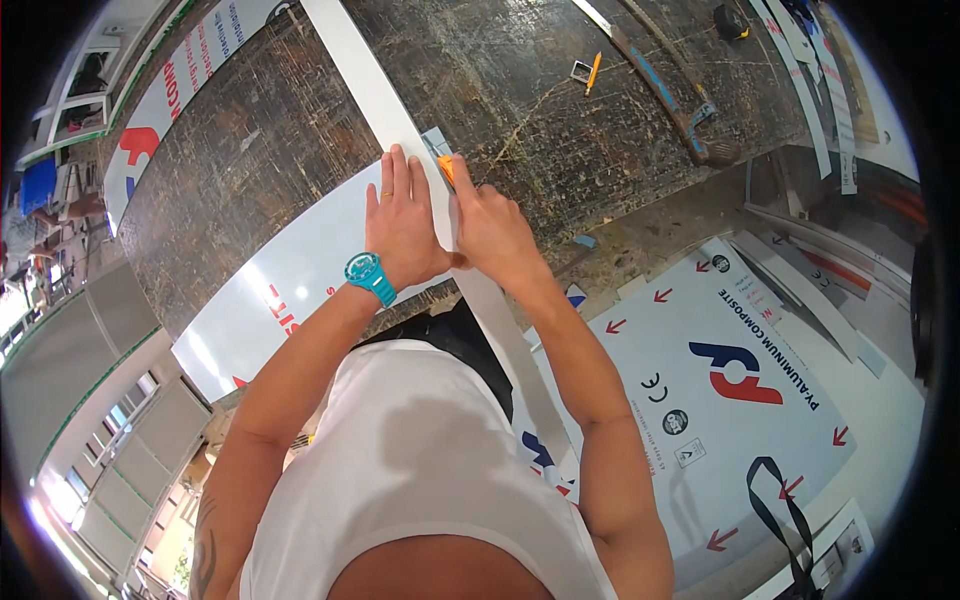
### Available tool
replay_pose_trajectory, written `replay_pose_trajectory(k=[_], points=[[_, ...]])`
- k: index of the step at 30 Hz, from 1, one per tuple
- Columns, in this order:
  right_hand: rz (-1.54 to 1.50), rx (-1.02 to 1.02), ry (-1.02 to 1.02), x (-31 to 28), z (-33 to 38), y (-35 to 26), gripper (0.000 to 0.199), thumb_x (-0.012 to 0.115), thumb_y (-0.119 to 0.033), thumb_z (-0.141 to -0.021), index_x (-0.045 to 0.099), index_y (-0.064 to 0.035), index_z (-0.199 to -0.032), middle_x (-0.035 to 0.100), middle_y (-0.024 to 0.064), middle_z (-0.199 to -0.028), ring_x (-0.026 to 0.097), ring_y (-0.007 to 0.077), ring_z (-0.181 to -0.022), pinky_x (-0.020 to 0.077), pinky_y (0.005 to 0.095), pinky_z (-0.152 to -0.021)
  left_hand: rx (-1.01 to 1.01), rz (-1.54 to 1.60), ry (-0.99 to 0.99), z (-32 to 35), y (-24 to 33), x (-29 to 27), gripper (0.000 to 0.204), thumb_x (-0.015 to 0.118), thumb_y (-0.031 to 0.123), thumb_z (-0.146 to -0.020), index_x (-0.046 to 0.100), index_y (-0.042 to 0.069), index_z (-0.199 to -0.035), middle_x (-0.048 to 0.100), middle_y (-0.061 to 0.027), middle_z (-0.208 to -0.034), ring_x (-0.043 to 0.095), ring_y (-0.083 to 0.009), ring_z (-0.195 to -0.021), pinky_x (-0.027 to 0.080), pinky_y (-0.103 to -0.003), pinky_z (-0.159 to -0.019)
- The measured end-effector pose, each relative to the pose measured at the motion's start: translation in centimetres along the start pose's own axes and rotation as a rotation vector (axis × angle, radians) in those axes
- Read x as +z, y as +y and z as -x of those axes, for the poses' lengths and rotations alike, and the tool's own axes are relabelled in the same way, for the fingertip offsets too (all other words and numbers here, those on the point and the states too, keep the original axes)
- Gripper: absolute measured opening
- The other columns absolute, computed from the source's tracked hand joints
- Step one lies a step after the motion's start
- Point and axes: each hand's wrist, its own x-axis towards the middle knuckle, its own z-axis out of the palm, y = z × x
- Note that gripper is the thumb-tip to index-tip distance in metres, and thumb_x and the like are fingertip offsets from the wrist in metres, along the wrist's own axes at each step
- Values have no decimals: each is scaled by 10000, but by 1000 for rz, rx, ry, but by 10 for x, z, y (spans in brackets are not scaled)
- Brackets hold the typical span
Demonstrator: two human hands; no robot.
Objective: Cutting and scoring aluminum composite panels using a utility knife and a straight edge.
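Note:
My left hand (pixel 405 215) lies flat with fingers stretched out, pressing on a long white straight bar (pixel 365 75) and the glossy white panel (pixel 300 250) beside it. A teal watch (pixel 368 275) sits on that wrist. My right hand (pixel 495 230) is closed around an orange utility knife (pixel 446 170) at the bar's right edge, index finger stretched along it. Its blade is not visible. Both thumbs come close together over the bar. A small grey-blue sheet piece (pixel 436 142) shows at the bar's right edge, just beyond the knife.
The dark, worn worktable (pixel 270 120) carries an orange pencil (pixel 594 74), a small metal square piece (pixel 581 72), a long clamp-like tool (pixel 655 85) and a black tape measure (pixel 730 22). Printed white panels (pixel 640 350) and a black strap (pixel 770 490) lie to my right.

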Motion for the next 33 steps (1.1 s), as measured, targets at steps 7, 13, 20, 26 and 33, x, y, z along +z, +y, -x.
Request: replay_pose_trajectory(k=[7, 13, 20, 26, 33], points=[[68, -16, -34, -9, -10, -12, 646, 599, -66, -911, 381, 43, -1509, 694, 298, -908, 727, 480, -772, 570, 551, -666, 24, 14, 26, 0, -2, 2, 1376, 957, 542, -558, 298, -172, -1532, 203, -413, -1631, 199, -517, -1561, 334, -619, -1189], [14, 20, -88, -28, -22, -23, 617, 529, -67, -908, 427, 9, -1513, 726, 304, -904, 725, 498, -799, 553, 561, -685, 40, -4, 48, 1, -2, 2, 1373, 961, 539, -554, 306, -176, -1526, 204, -421, -1626, 195, -524, -1559, 332, -620, -1190], [25, 53, -110, -27, -13, -26, 698, 629, -60, -846, 420, 7, -1509, 745, 279, -914, 728, 500, -824, 555, 552, -694, 43, 7, 68, -2, -5, 7, 1357, 966, 509, -556, 309, -180, -1523, 205, -421, -1626, 210, -531, -1551, 351, -630, -1177], [9, 67, -139, -29, 6, -20, 805, 725, -39, -775, 419, -26, -1520, 746, 272, -919, 726, 499, -825, 555, 550, -689, 45, -14, 97, -1, -5, 11, 1334, 969, 472, -562, 309, -181, -1521, 204, -422, -1626, 231, -539, -1541, 374, -644, -1160], [28, 78, -48, -21, 19, -17, 731, 695, -76, -838, 429, -52, -1519, 735, 272, -879, 719, 491, -810, 549, 563, -681, 21, -18, 59, -3, -4, 11, 1342, 978, 459, -550, 306, -181, -1519, 205, -422, -1625, 235, -539, -1540, 380, -654, -1152]])
